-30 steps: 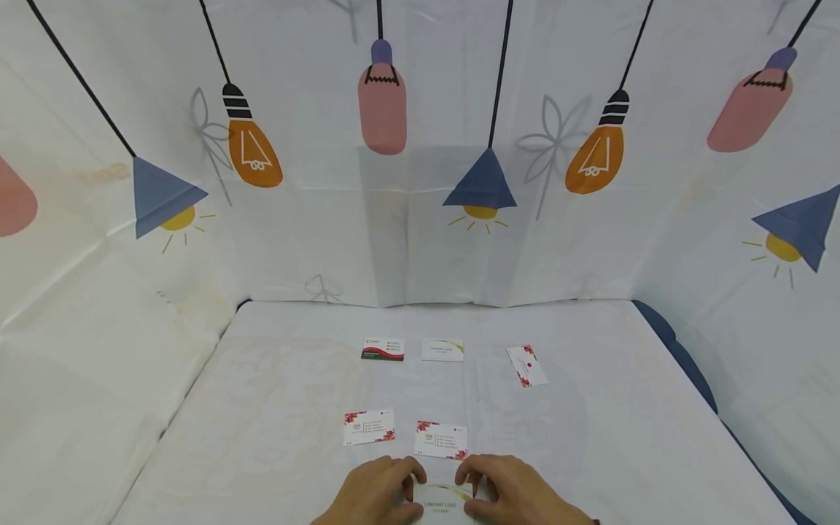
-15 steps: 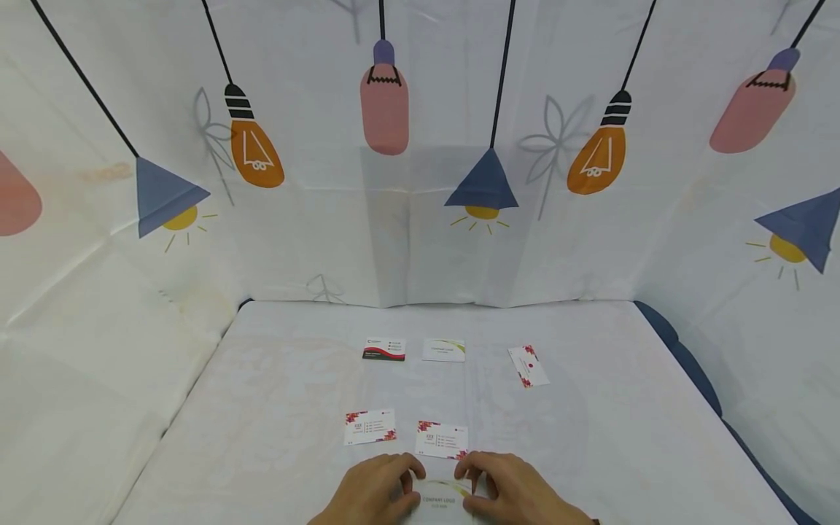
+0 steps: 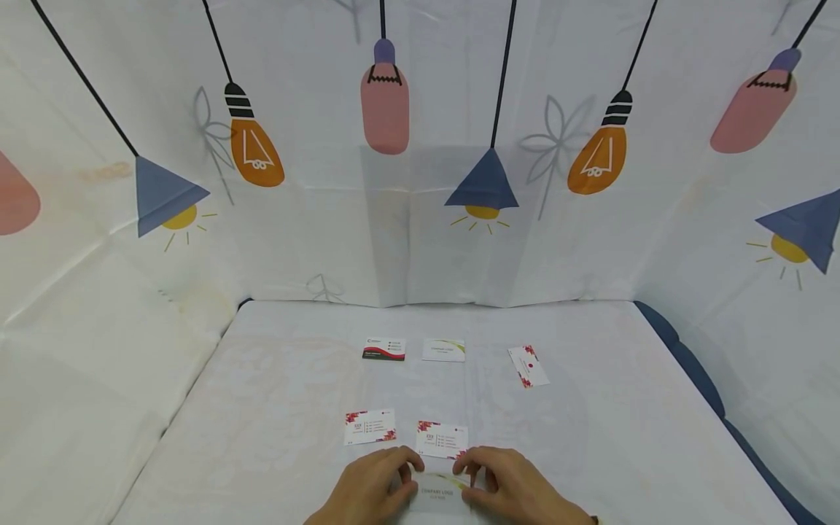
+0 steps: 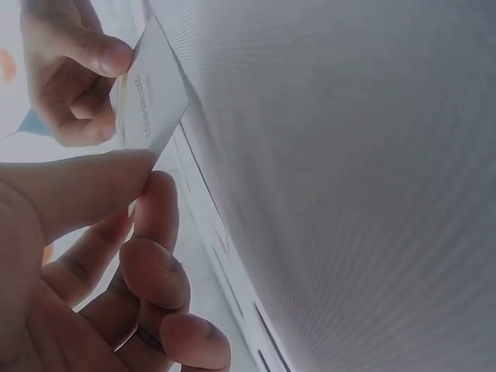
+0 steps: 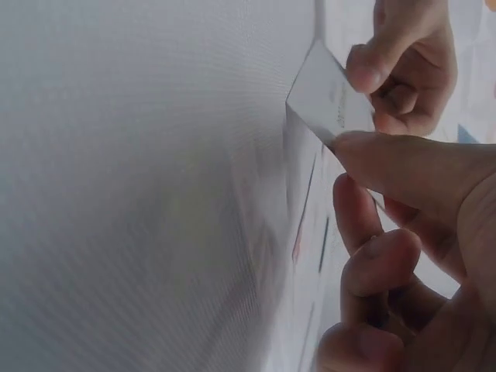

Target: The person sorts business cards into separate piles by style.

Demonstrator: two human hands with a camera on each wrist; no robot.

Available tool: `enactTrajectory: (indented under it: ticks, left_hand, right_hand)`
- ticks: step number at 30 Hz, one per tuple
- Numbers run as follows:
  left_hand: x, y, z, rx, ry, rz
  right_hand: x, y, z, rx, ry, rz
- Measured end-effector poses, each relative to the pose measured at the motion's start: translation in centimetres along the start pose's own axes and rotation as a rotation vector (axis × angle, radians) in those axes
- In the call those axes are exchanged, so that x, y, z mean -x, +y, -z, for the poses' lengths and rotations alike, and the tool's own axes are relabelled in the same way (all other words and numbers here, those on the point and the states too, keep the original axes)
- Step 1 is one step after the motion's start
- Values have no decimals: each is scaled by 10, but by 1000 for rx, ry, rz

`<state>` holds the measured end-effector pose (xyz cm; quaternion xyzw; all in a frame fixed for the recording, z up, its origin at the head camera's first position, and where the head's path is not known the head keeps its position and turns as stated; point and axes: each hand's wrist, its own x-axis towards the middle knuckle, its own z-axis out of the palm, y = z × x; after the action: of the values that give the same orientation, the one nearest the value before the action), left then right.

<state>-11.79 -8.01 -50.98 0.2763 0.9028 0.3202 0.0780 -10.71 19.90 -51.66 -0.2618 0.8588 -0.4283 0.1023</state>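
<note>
A white business card (image 3: 436, 494) printed "COMPANY LOGO" with a green-yellow curve is held between both hands at the table's near side. My left hand (image 3: 372, 487) pinches its left end between thumb and fingers. At the opposite end, my right hand (image 3: 517, 487) pinches it the same way. Both wrist views show the card (image 4: 159, 97) tilted, its near edge close over the white cloth. Just beyond the hands lies a white card with red flowers (image 3: 442, 440), its lower right corner by the right fingertips.
Left of that card lies another red-flowered card (image 3: 370, 427). Farther back are a red-and-dark-green card (image 3: 383, 349), a white card with a green curve (image 3: 443, 351) and a slanted red-flowered card (image 3: 528, 366). Lamp-printed white cloth (image 3: 302, 240) hangs behind the white-covered table (image 3: 262, 394).
Both hands have moved slightly forward with the card, toward the flowered card. The held card's face looks dimmer and more tilted. The other cards lie as before.
</note>
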Motion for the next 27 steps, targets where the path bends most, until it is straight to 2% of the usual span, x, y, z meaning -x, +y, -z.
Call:
enactTrajectory:
  ticks: [4,6,14,27]
  left_hand:
    - [-1,-1,1,14,57,-21]
    - [-2,-3,1,14,85,-31]
    - [-5,-7,2,15,150,-59]
    - [-14,-11,5,-46,320,-137]
  right_hand:
    - [-1,2,1,48,57,113]
    - [-2,2,1,53,73,129]
    - [-7,0,2,54,107,119]
    - [-14,2,5,77,174,84]
